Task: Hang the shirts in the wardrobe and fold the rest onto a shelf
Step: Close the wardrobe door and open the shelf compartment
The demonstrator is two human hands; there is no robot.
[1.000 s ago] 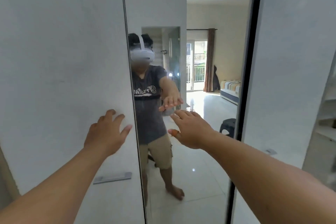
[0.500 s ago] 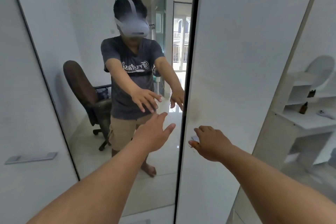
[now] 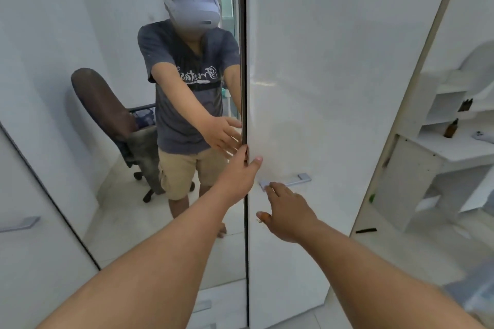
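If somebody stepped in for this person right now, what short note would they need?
Left hand: open, fingers at the edge of the mirrored door.
Right hand: open, fingertips at the silver handle of the white wardrobe door, not gripping it.
Done: nothing visible; the door is closed and no shirts are in view.
Left: open the wardrobe, hang the shirts, fold the rest onto a shelf.

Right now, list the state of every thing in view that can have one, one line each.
white wardrobe door: closed.
mirrored door: closed, its edge meets the white door.
door handle: not gripped; right fingertips at its left end.
left hand: open, fingers at the seam between the doors.
right hand: open, reaching for the handle.
brown bottle: upright on the side shelf.
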